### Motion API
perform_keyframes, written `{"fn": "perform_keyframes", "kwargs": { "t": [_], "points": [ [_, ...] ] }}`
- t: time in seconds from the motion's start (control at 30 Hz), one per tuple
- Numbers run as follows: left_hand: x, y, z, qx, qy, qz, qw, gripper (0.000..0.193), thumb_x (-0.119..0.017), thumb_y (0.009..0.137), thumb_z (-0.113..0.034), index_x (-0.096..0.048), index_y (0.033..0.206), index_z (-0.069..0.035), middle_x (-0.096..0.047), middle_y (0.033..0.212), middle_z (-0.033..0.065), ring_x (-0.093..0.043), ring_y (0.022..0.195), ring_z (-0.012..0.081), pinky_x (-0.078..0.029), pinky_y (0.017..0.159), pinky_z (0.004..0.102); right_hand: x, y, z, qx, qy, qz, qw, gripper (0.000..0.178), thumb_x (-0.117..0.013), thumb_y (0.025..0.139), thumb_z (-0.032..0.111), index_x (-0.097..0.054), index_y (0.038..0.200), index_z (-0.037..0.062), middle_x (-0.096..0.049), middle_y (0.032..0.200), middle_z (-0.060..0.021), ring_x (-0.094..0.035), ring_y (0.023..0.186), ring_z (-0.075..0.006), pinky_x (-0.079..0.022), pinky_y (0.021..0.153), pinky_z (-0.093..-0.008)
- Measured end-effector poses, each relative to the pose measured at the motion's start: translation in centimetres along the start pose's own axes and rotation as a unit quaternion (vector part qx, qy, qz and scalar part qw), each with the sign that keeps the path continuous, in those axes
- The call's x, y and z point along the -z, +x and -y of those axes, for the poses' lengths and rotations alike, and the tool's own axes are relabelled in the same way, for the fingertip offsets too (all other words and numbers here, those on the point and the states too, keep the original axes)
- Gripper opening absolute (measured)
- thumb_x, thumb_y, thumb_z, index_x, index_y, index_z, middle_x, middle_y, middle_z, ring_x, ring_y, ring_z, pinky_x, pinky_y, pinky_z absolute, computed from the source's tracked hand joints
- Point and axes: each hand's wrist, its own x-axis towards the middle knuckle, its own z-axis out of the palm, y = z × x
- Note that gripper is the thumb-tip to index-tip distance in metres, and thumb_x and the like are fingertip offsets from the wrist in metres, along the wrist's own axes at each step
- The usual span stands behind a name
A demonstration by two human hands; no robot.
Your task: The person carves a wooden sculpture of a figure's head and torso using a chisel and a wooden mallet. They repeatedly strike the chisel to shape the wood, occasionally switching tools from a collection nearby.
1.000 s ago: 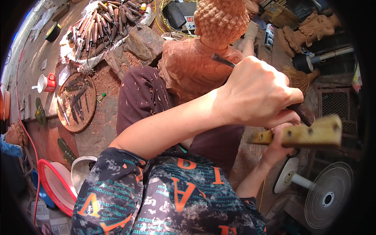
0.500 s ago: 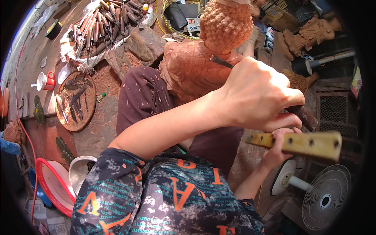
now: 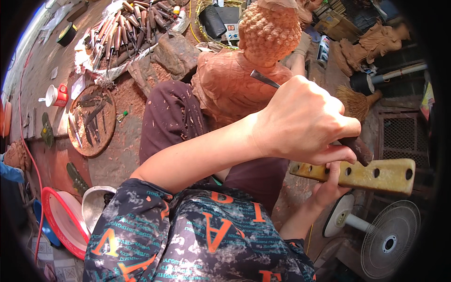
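Note:
A carved wooden statue with knobbly curled hair stands in front of me, beside my knee. My left hand is closed around a carving gouge, its knuckles up. The gouge's metal blade points up and left over the statue's shoulder; whether the edge touches the wood I cannot tell. Its dark wooden handle sticks out below the fist. Lower right, my right hand grips a yellow bar with a row of holes. The handle's end overlaps the bar's upper edge in view; contact is unclear.
Many wooden-handled carving tools lie heaped at upper left. A round board carries several blades, near a red cup. At lower right is a fan. Another wooden carving and a spray can lie at upper right.
The bar was blurred and now looks sharp, its outer end slightly farther right. My left hand and the gouge have shifted slightly left and down, the blade tip a little lower.

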Motion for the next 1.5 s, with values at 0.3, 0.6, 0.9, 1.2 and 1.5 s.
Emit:
{"fn": "perform_keyframes", "kwargs": {
  "t": [0.3,0.6,0.9,1.2,1.5],
  "points": [
    [0.1,0.7,-0.3,0.023,-0.035,-0.023,0.999,0.042,-0.068,0.072,-0.052,-0.057,0.063,-0.013,-0.055,0.052,0.0053,-0.06,0.052,0.0257,-0.043,0.045,0.0375,-2.0,0.1,1.8,0.043,0.039,-0.058,0.997,0.046,-0.061,0.078,-0.002,-0.047,0.122,0.0004,-0.053,0.11,-0.0068,-0.054,0.093,-0.014,-0.045,0.086,-0.0286],
    [-0.5,0.8,-0.1,0.048,0.006,-0.01,0.999,0.041,-0.067,0.072,-0.053,-0.061,0.066,-0.014,-0.058,0.054,0.0066,-0.062,0.054,0.0269,-0.043,0.046,0.0375,0.5,1.6,-0.1,0.024,-0.053,-0.004,0.998,0.048,-0.066,0.077,-0.002,-0.047,0.121,-0.0043,-0.054,0.117,-0.0093,-0.054,0.106,-0.0178,-0.044,0.093,-0.0329],
    [-0.7,0.4,0.6,0.037,0.026,-0.002,0.999,0.036,-0.068,0.073,-0.051,-0.063,0.072,-0.016,-0.058,0.056,0.0047,-0.062,0.054,0.025,-0.043,0.047,0.037,-1.2,1.7,-0.7,0.141,-0.207,0.025,0.968,0.045,-0.062,0.082,-0.003,-0.044,0.123,-0.0025,-0.055,0.103,-0.0065,-0.055,0.093,-0.0139,-0.046,0.084,-0.0288],
    [-0.1,0.2,0.8,0.034,0.014,-0.005,0.999,0.03,-0.07,0.075,-0.047,-0.068,0.084,-0.019,-0.057,0.059,0.0001,-0.061,0.055,0.0199,-0.043,0.047,0.0321,-0.6,2.4,-2.0,0.136,-0.101,0.012,0.985,0.056,-0.061,0.085,-0.001,-0.035,0.134,-0.0034,-0.049,0.125,-0.0142,-0.052,0.114,-0.0227,-0.041,0.099,-0.0355],
    [0.2,0.1,0.0,0.009,-0.018,-0.016,1.0,0.038,-0.068,0.072,-0.051,-0.058,0.066,-0.015,-0.055,0.053,0.006,-0.061,0.053,0.0265,-0.043,0.045,0.0378,0.9,2.9,-1.9,0.165,-0.06,0.07,0.982,0.066,-0.071,0.08,0.023,-0.036,0.13,-0.0011,-0.05,0.118,-0.0109,-0.055,0.105,-0.0204,-0.044,0.097,-0.0345]
  ]
}}
